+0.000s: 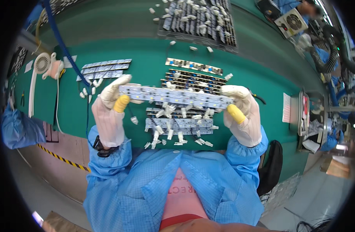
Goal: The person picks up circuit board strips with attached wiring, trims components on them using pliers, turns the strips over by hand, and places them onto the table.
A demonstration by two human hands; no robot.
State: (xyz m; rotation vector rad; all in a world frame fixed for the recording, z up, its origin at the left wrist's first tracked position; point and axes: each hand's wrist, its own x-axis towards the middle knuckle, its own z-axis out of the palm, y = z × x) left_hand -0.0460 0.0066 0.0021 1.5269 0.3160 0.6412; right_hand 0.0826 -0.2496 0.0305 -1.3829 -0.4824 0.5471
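Between my two gloved hands I hold a long, narrow LED circuit board [175, 97] above the green mat, its pale face with small yellow LEDs turned up. My left hand [113, 104] is closed on the board's left end, with a yellow finger cot on the thumb. At the other end my right hand [241, 110] grips it the same way, thumb in front and fingers behind. Below the held board lie several similar LED boards [204, 126] with white connectors on short wires. Beyond it rests a stack of boards [193, 80], component side up, partly hidden.
A tray [231, 48] full of boards stands at the far middle. Several boards [108, 69] lie at the left, near a small fan [42, 63] and a blue coiled hose [65, 48]. A boxy unit with a fan [291, 23] stands far right, a paper sheet [287, 108] nearer.
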